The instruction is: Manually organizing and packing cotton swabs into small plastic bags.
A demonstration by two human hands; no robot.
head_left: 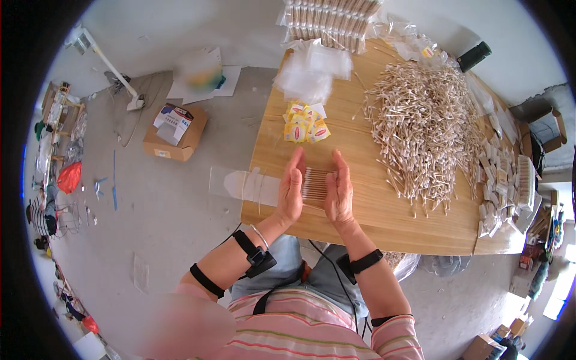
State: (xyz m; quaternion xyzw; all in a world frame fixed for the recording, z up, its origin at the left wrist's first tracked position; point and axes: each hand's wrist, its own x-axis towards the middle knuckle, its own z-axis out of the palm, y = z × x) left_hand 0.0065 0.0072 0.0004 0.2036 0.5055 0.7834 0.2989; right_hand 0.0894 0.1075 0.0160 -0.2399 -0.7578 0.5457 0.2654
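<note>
Cotton swabs (pixel 315 183) lie in a flat row between the wearer's two hands, near the front edge of the wooden table (pixel 360 159). We see their long axes run left to right, side by side, so that the ends point at the palms; the right ends are partly hidden. The sticks look thin, straight and pale brown, with small white tips along the left side.

The left hand (pixel 291 192) and the right hand (pixel 340 195) flank the row with palms facing each other. Their fingers are straight and held together, curled around nothing; we cannot tell how firmly the palms press on the ends.

Just beyond, we find yellow-and-white paper packets (pixel 306 125) in a loose overlapping pile, then limp, translucent plastic bags (pixel 315 69). To the left, a pale flat strip (pixel 249 185) juts past the table edge. To the right spreads a tangled heap of loose swabs (pixel 420 126), sticks pointing every way. At the far edge, we note bundled swabs (pixel 330 24) in clear wrapping. A brown cardboard box (pixel 195 135) sits on the grey floor (pixel 180 198).
</note>
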